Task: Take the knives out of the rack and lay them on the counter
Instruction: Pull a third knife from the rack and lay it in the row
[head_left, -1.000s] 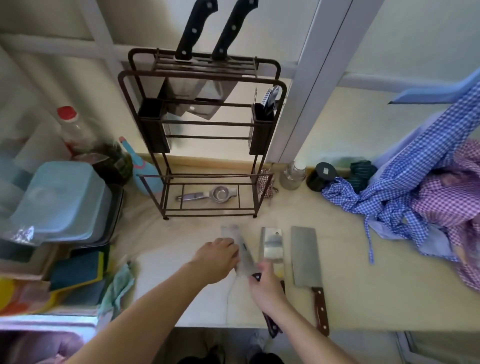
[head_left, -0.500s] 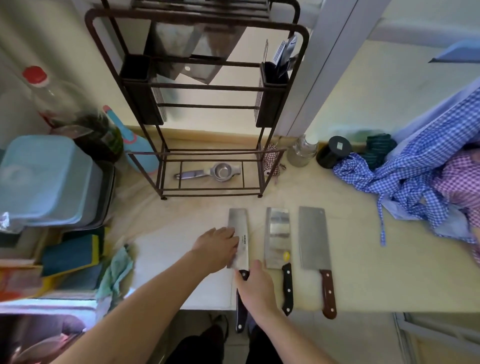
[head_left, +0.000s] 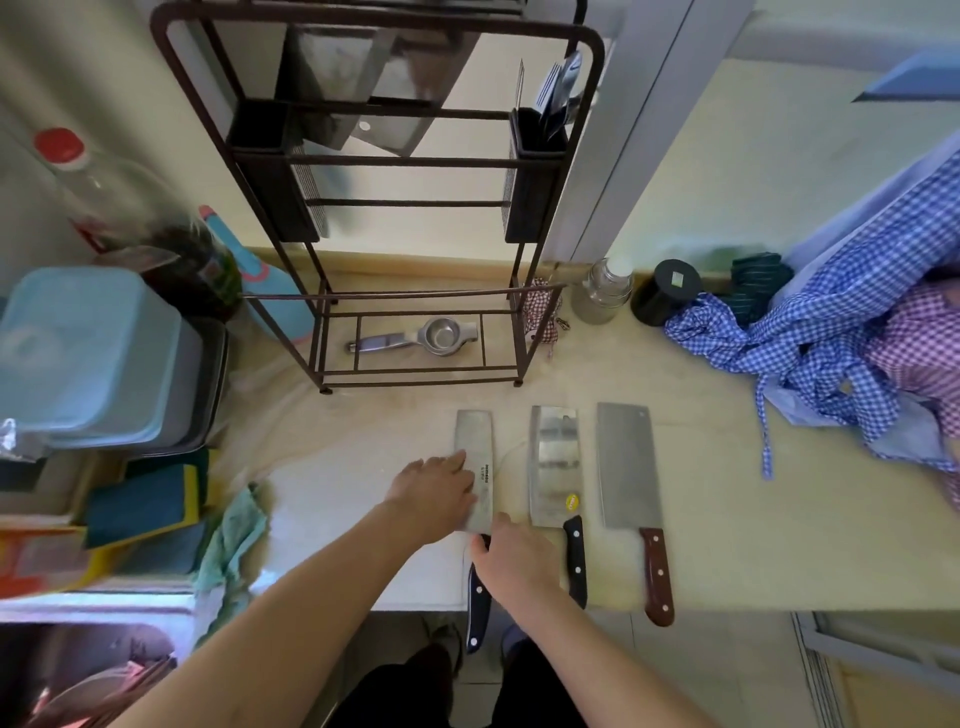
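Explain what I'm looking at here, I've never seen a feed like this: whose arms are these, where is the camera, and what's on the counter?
There is no robot: a person wears a wide-angle camera on the head, looking down at both bare hands. Three cleavers lie side by side on the counter. The left hand rests on the leftmost cleaver; the right hand is on its dark handle. Beside it lie a black-handled cleaver and a brown-handled cleaver. Behind stands the rack with two blades hanging in it.
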